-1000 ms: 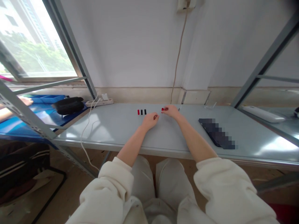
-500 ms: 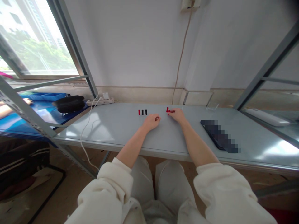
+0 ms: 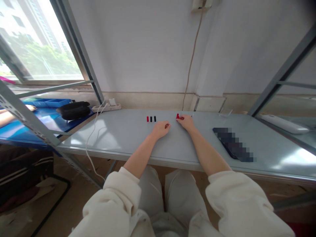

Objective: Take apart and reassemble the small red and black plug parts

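Observation:
Both my hands rest on a pale grey metal table (image 3: 123,138). My right hand (image 3: 187,122) pinches a small red cylinder (image 3: 177,116) at its fingertips, standing it on the table. My left hand (image 3: 161,128) lies just left of it with its fingers curled in; something small and dark shows at its fingertips, too small to name. A short row of three small cylinders (image 3: 151,118), red, black and black, stands upright a little to the left, clear of both hands.
A dark phone (image 3: 232,144) lies on the table at the right. A white power strip (image 3: 106,107) with cable sits at the back left. Beyond a slanted shelf post lie a blue table with a black pouch (image 3: 73,110) and another person's hand (image 3: 29,107).
My right hand has shifted slightly right with the red piece and set it upright. The left hand has hardly moved.

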### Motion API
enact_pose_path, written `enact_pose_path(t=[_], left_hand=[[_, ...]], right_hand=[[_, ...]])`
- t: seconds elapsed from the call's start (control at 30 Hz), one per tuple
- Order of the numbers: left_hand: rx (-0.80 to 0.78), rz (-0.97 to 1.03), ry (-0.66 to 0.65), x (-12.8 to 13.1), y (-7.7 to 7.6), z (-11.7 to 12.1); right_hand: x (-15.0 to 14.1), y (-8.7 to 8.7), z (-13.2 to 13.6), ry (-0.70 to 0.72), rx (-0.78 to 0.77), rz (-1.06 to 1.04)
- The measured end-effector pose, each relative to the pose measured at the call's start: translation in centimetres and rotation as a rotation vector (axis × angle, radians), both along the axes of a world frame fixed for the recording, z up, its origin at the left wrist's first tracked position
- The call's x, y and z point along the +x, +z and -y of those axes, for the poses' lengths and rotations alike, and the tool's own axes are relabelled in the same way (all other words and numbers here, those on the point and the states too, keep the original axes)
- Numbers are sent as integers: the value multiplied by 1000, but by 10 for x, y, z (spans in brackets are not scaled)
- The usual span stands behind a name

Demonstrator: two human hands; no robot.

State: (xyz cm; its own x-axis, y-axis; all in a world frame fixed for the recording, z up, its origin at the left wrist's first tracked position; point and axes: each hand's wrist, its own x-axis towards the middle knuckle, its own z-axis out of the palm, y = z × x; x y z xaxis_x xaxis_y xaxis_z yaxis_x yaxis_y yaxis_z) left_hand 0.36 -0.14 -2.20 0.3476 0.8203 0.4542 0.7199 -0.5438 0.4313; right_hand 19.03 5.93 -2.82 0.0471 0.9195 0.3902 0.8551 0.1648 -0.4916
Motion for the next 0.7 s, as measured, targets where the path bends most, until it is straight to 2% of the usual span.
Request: enact_pose_path(t=[0.53, 0.63, 0.7], left_hand=[[-44, -44, 8, 0, 2, 2], [-55, -52, 73, -1, 4, 5], [-56, -46, 183, -2, 6, 6]], right_hand=[[10, 1, 0, -44, -47, 93], [9, 2, 1, -57, -49, 112], [9, 3, 2, -59, -57, 125]])
